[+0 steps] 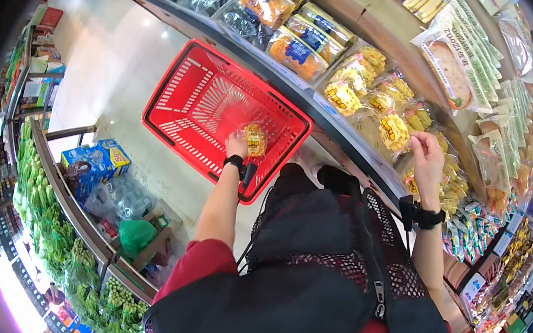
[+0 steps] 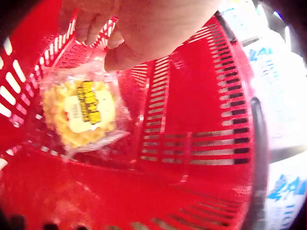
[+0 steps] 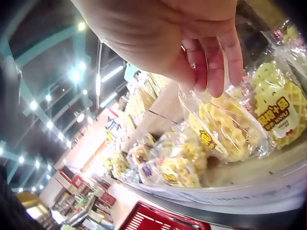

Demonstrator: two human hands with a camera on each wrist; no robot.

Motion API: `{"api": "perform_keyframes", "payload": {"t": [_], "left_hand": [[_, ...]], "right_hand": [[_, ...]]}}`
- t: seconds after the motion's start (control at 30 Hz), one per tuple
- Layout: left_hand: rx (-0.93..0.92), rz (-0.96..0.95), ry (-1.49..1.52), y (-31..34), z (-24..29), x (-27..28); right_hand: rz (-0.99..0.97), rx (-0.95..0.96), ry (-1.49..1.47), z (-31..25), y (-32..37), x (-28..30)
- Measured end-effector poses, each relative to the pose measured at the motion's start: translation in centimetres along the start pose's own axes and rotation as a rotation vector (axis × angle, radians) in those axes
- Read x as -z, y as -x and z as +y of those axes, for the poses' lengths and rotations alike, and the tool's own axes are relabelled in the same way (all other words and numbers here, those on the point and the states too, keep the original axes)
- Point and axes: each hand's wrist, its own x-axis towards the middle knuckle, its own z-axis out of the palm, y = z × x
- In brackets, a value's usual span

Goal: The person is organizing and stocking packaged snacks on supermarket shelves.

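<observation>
My left hand [image 1: 236, 144] reaches down inside the red shopping basket [image 1: 168, 111] and pinches the edge of a clear-wrapped waffle packet [image 2: 84, 112]. The packet has a yellow and white label with dark lettering, which faces up. Over the shelf, my right hand [image 1: 428, 158] holds the top of another waffle packet [image 3: 228, 127] between thumb and fingers. Its label [image 1: 392, 132] shows in the head view. A similar waffle packet [image 3: 278, 103] stands right beside it in the right wrist view.
More wrapped waffles [image 1: 349, 88] lie along the shelf, near bags with blue labels [image 1: 298, 53] and packs of sliced bread [image 1: 445, 71]. The shelf edge [image 1: 275, 71] runs beside the basket. At left stand a rack of green vegetables [image 1: 49, 222] and a blue box [image 1: 97, 160].
</observation>
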Motion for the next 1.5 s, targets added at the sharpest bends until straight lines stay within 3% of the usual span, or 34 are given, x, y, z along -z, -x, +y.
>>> {"api": "perform_keyframes", "payload": {"t": [0.03,0.1,0.17,0.23,0.3,0.37,0.43,0.5,0.53,0.67,0.77,0.87,0.93,1.07,1.17,1.23,1.3,1.37,1.47,1.5], "left_hand": [[-0.098,-0.151,0.212,0.3,1.3,1.1],[-0.333,-0.388,0.618,3.2,4.4,3.8],[-0.296,-0.628,0.806,9.8,11.5,10.0],[-0.361,-0.897,0.934,14.5,16.2,13.9],[-0.461,-0.992,0.975,17.9,19.1,15.4],[-0.619,-1.139,1.022,19.1,20.0,14.7],[-0.429,-1.29,1.091,20.4,20.9,15.9],[-0.39,-1.262,1.069,19.3,19.6,15.6],[-0.35,-1.233,1.048,18.3,18.7,15.2],[-0.27,-0.855,0.99,12.4,12.7,13.8],[-0.062,-0.59,0.853,7.9,7.4,12.0],[0.108,-0.565,0.807,3.4,1.9,8.6],[0.122,-0.599,0.79,0.7,-1.4,5.2],[0.208,-0.477,0.356,0.1,-2.4,2.6],[0.052,-0.404,0.182,-5.0,-8.7,-3.6],[0.071,-0.432,0.119,-4.2,-7.8,-2.8],[0.158,-0.185,-0.025,-1.7,-5.2,-1.0],[0.181,-0.119,-0.059,-0.7,-3.7,-0.2],[0.091,-0.289,-0.188,1.7,-0.9,3.0],[0.037,-0.268,-0.174,2.5,-0.3,3.8]], "right_hand": [[0.015,-0.004,0.001,-0.7,0.4,0.5],[-0.121,-0.079,-0.404,-2.2,1.4,1.5],[-0.157,-0.076,-0.435,-3.5,1.9,1.9],[-0.342,-0.071,-0.57,-4.6,2.1,1.5],[-0.403,-0.087,-0.654,-5.7,1.9,0.6],[-0.591,-0.058,-0.694,-6.5,1.8,-0.6],[-0.633,-0.076,-0.67,-7.4,1.8,-1.7],[-0.701,-0.115,-0.782,-7.2,1.7,-2.6],[-0.639,-0.103,-0.734,-7.0,1.7,-2.7],[-0.391,-0.081,-0.482,-2.4,1.3,-2.5],[-0.376,-0.17,-0.569,-1.4,2.2,-1.5],[-0.422,-0.175,-0.493,-0.9,3.0,-1.1],[-0.432,-0.209,-0.458,-0.5,3.5,-1.3],[-0.479,-0.197,-0.384,-0.7,3.7,-1.3],[-0.472,-0.18,-0.349,-0.8,3.4,-1.0],[-0.463,-0.15,-0.293,-0.8,2.9,-0.7],[-0.458,-0.139,-0.263,-0.6,2.3,-0.8],[-0.444,-0.128,-0.239,-0.8,1.4,-0.9],[-0.352,0.024,-0.107,-1.2,-0.7,-2.3],[-0.337,0.022,-0.11,-1.3,-1.5,-3.0]]}}
